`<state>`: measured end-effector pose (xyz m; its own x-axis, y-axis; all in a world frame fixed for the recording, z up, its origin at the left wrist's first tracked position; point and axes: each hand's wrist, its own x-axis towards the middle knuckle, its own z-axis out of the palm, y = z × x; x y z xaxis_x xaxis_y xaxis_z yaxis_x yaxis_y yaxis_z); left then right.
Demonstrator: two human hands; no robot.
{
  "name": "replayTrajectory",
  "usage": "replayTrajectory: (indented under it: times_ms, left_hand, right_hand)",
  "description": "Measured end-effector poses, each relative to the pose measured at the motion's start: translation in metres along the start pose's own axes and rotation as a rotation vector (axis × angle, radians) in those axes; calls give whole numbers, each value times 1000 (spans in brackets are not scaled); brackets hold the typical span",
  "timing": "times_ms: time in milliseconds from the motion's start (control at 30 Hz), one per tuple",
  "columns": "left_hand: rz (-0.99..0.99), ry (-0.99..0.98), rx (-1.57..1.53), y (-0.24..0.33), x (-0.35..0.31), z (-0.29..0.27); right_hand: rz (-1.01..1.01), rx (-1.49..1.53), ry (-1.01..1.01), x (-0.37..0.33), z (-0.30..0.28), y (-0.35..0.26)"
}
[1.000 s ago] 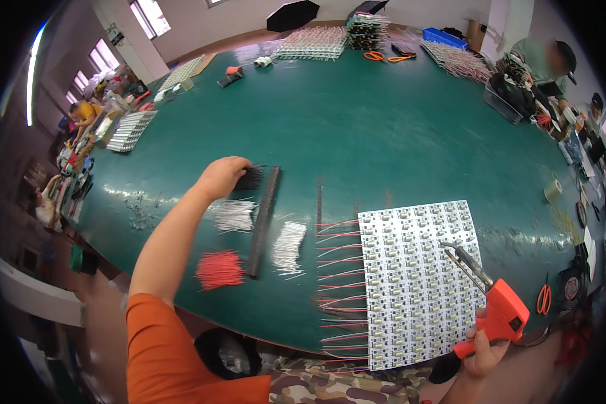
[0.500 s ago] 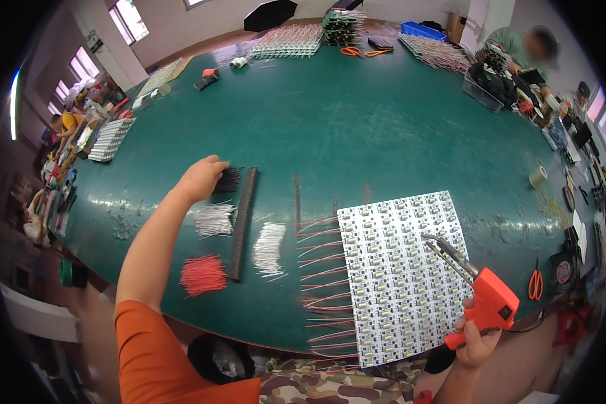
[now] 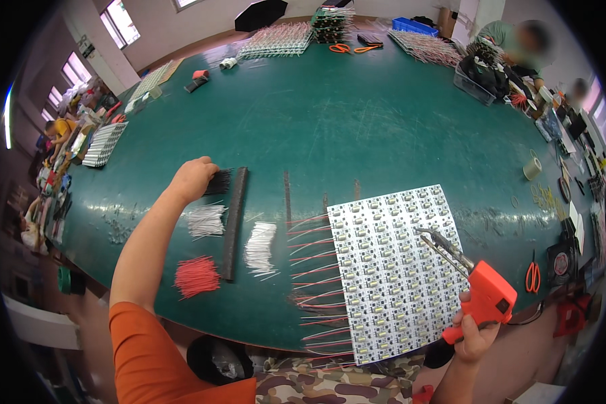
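Note:
My right hand (image 3: 475,339) grips a red soldering gun (image 3: 490,295) by its handle, and the metal tip points up and left over a white circuit board panel (image 3: 377,286). Rows of small components cover the panel; red and white wires (image 3: 316,261) stick out from its left edge. At the left, my left hand (image 3: 194,178) has its fingers pinched at a pile of short black wires (image 3: 221,182), partly covering it. Nearer to me lie a pile of white wires (image 3: 207,221) and a pile of red wires (image 3: 196,277). Another white bundle (image 3: 259,248) lies right of a dark bar (image 3: 236,222).
Orange-handled scissors (image 3: 532,276) and a wire spool (image 3: 532,168) lie at the right. Stacked wired panels (image 3: 276,40), more scissors (image 3: 340,48) and a blue bin (image 3: 415,27) stand along the far edge. A person in green (image 3: 501,39) sits at far right, another in yellow (image 3: 62,126) at left.
The whole view has shifted slightly, moving things left in the picture. My left hand stays at the black wires, and my right hand still holds the soldering gun above the panel.

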<state>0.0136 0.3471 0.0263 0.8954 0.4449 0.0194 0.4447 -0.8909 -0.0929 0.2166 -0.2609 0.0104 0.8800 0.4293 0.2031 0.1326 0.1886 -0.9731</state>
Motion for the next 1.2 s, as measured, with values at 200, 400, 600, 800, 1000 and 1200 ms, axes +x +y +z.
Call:
replayTrajectory:
  times_ms: [200,400,600,800,1000,1200]
  left_hand:
    - [4,30,-10,-5,-4,5]
    - [-30,84,-95,-6,-2,5]
    - [-68,85,-179,-10,-4,9]
    - [-29,72,-128,-2,-6,5]
    - [-8,37,-61,-5,-4,4]
    - [-57,82,-86,-6,-8,6]
  right_hand:
    - [-14,36,11,2,0,0]
    - [-35,36,19,4,2,-3]
    - [-45,34,0,5,0,-2]
    - [-51,23,8,6,-1,-1]
    - [-51,33,8,5,-1,0]
    - [-60,34,31,2,-4,7]
